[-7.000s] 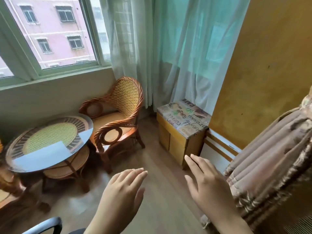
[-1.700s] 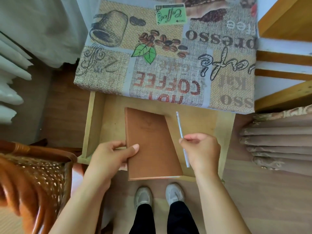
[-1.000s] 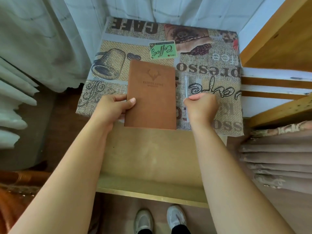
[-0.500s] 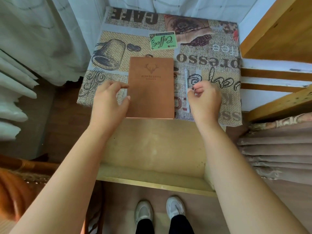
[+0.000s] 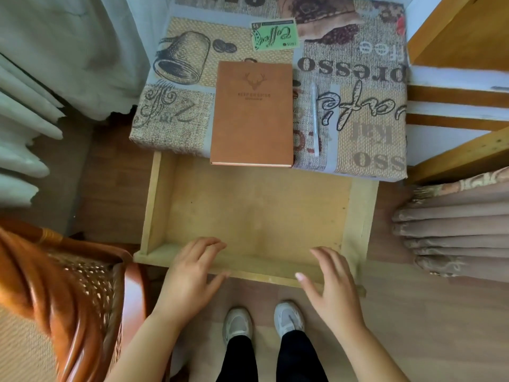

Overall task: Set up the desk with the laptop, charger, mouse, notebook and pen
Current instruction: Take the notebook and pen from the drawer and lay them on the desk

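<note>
bare wood, unfinished, forms the open drawer (image 5: 256, 213) that stands pulled out below the cloth-covered cabinet top (image 5: 369, 144). from my remote seat i read the coming step as pushing this drawer shut

hazards, in order of likelihood:
- the notebook (image 5: 252, 114) lies flat on the cloth with its near edge just over the cabinet's front edge, above the drawer cavity — a hard shove could jolt the cabinet and tip it into the drawer or onto the floor
- the pen (image 5: 314, 119) lies just beside the notebook, apart from it, near end close to the front edge; it is round and could roll off on the same jolt
- fingers reaching over the drawer's front rail could be pinched if the push comes from inside the rim
- the wicker chair (image 5: 63, 293) stands close to the drawer's left corner and may crowd the left arm

grip state: the left hand (image 5: 192, 274) is spread, fingers loosely bent, lying over the front rail and holding nothing. the right hand (image 5: 333, 282) is likewise spread — fingers straight, at the rail, empty. whether either palm actually touches the wood i cannot tell

laptop, charger and mouse are not in view
</note>
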